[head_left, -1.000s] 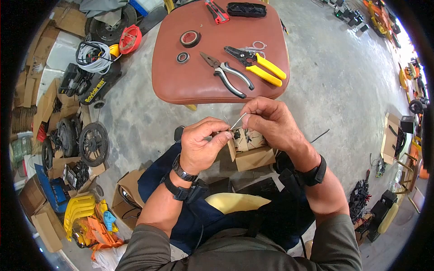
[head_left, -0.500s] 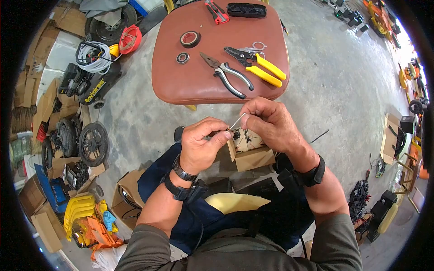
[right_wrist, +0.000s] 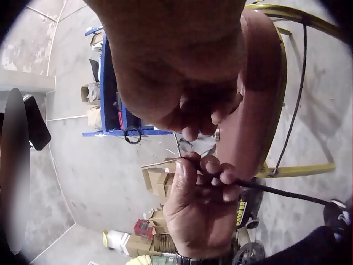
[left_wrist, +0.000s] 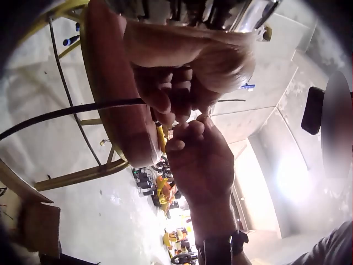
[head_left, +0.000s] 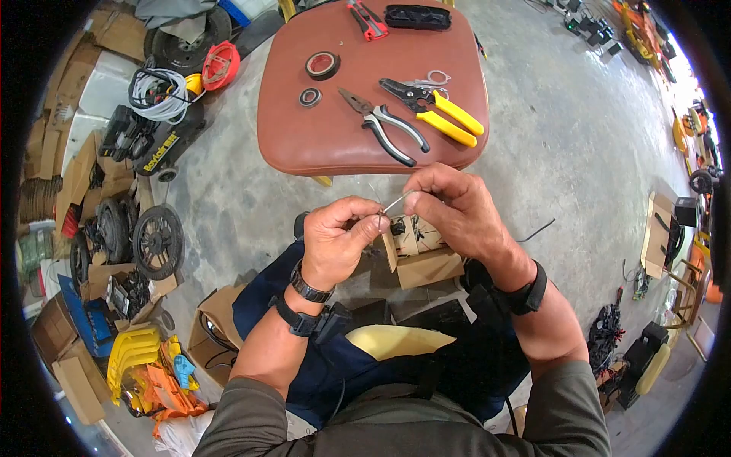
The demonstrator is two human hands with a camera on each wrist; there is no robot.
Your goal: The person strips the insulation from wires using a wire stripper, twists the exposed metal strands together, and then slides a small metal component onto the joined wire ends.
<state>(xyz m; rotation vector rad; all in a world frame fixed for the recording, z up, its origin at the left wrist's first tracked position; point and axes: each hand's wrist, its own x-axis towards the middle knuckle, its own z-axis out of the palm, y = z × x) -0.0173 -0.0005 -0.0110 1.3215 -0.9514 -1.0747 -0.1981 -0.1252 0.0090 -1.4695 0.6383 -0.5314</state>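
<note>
Two hands meet above the lap; what does each one hold? — Student

Fingers curled, the left hand (head_left: 339,240) pinches the black cable (right_wrist: 276,190) between thumb and forefinger, close to its end. In the right wrist view the cable leaves that grip and runs toward the frame's right edge. The right hand (head_left: 449,209) has its fingertips pressed together on the far end of a thin pale strand (head_left: 396,202). This strand slants from the left fingertips up to the right ones. The two hands are near each other yet apart, joined only by it. Whether the strand comes out of the cable's end cannot be told, since the fingers cover that spot. — Tutor

Several objects surround them; which lie closest? — Student

Just under the hands, against the dark blue trousers, sits an open cardboard box (head_left: 426,263). Its small dark contents are too fine to name. Beyond the hands stands a stool with a reddish-brown seat (head_left: 320,145). On its near part lie grey-handled pliers (head_left: 388,129), with yellow-handled strippers (head_left: 445,118) just beside them. Farther back are a tape roll (head_left: 322,65) and a small dark ring (head_left: 309,97). At the far edge lie a red-handled tool (head_left: 367,19) and a black case (head_left: 416,17). On the concrete floor to the person's left are a spoked wheel (head_left: 158,242) and a coil of white cable (head_left: 156,95), well apart from the hands. — Tutor
</note>
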